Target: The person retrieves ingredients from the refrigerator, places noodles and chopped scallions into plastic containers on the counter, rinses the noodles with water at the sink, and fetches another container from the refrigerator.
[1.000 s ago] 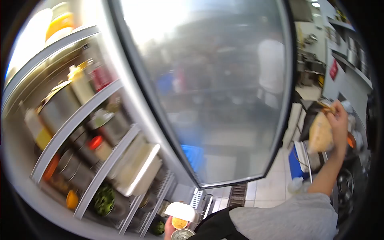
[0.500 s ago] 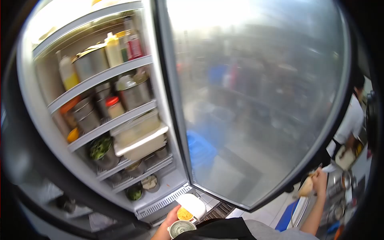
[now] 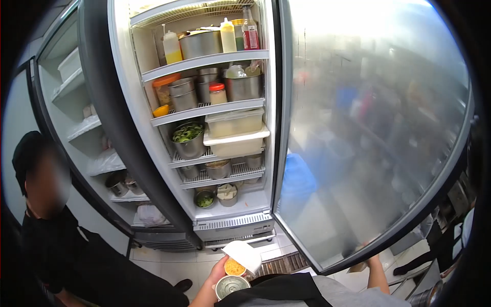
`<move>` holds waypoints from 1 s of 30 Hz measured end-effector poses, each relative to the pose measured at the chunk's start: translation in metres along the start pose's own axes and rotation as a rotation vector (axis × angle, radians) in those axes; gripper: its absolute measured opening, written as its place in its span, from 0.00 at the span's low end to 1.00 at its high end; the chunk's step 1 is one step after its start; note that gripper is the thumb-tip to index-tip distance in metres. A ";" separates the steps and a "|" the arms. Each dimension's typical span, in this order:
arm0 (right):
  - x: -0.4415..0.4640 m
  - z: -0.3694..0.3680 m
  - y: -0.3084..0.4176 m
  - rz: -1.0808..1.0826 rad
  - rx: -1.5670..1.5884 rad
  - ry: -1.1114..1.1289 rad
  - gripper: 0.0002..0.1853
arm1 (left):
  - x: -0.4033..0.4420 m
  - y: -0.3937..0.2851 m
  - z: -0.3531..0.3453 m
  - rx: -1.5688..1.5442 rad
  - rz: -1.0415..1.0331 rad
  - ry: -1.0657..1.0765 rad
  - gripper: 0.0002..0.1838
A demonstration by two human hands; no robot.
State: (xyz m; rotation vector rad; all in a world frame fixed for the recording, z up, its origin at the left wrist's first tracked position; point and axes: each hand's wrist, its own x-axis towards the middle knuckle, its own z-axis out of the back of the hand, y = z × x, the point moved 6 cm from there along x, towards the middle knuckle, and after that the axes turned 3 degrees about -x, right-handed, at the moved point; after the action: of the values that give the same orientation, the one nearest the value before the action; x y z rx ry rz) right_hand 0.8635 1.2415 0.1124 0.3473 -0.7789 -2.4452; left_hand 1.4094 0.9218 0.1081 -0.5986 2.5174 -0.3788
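Observation:
My left hand [image 3: 218, 271] is closed around a small tub of orange shredded food [image 3: 235, 267] at the bottom centre. A white lid-like piece [image 3: 244, 255] stands tilted over the tub. Against the tub, nearer my body, is a round metal container [image 3: 232, 287]. My right hand [image 3: 375, 262] is at the lower edge of the open glass fridge door [image 3: 368, 153], its fingers partly hidden behind it. A tan thing [image 3: 359, 267] shows beside these fingers, too covered to name.
The open fridge holds metal pots [image 3: 202, 45], squeeze bottles [image 3: 228, 36], white lidded tubs [image 3: 236, 138] and a pot of greens [image 3: 188, 138]. A person in black [image 3: 61, 225] stands at the left. Another person [image 3: 460, 240] is at the far right. A floor grate [image 3: 281, 263] lies below.
My view has turned left, bringing the person in black into sight. My right hand has moved to the door's lower edge, partly behind it. My left hand keeps hold of the tub.

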 end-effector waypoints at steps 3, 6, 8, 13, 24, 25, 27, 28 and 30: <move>0.026 -0.032 -0.032 0.176 -0.316 0.031 0.07 | -0.037 0.015 0.030 -0.044 -0.097 -0.025 0.29; 0.003 -0.020 0.007 0.189 -0.402 0.091 0.12 | -0.076 0.040 0.053 -0.031 -0.153 -0.155 0.29; -0.034 0.001 0.062 0.206 -0.475 0.049 0.10 | -0.106 0.054 0.058 0.047 -0.166 -0.226 0.29; -0.073 -0.002 0.097 0.331 -0.168 0.079 0.09 | -0.162 0.084 0.042 0.027 -0.265 -0.227 0.30; -0.065 -0.070 0.129 0.694 -0.443 0.460 0.16 | -0.191 0.172 -0.012 -0.048 -0.630 -0.275 0.30; -0.051 -0.076 0.117 0.703 -0.384 0.535 0.16 | -0.188 0.183 -0.020 -0.044 -0.651 -0.309 0.30; -0.025 -0.081 0.088 0.718 -0.305 0.570 0.15 | -0.178 0.210 -0.036 -0.036 -0.693 -0.368 0.30; -0.007 -0.088 0.068 0.735 -0.267 0.587 0.14 | -0.172 0.223 -0.046 -0.034 -0.711 -0.394 0.29; 0.033 -0.095 0.023 0.778 -0.283 0.576 0.15 | -0.158 0.249 -0.068 -0.023 -0.743 -0.459 0.29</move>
State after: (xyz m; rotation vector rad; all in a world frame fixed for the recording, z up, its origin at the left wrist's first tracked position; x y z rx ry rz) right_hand 0.8834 1.1632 0.0475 0.4918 -0.2317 -1.5691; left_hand 1.4090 1.2228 0.1375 -1.4451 1.7962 -0.4092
